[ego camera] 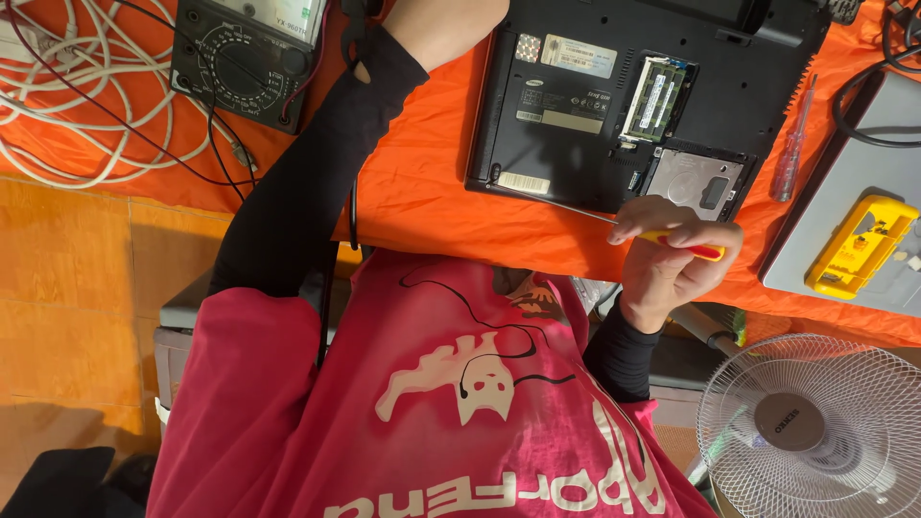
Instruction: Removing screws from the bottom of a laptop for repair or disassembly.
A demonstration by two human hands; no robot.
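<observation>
Screwdriver (662, 240) (orange handle) sits gripped in the right hand (672, 259), tip at the laptop (633, 96) edge; left hand is out of view.

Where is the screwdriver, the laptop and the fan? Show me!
screwdriver (683, 245): head view, on its orange handle in the right hand (672, 259).
laptop (576, 144): head view, on its black underside.
fan (815, 422): head view, on its white grille.

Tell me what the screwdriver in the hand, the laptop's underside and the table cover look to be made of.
Screwdriver: thin bright shaft, likely steel; the handle in the right hand looks like glossy orange-yellow plastic.
Laptop underside: matte black, probably moulded plastic, with a dull silver metal-looking plate in one open bay.
Table cover: orange, creased and folded, so probably cloth.
</observation>
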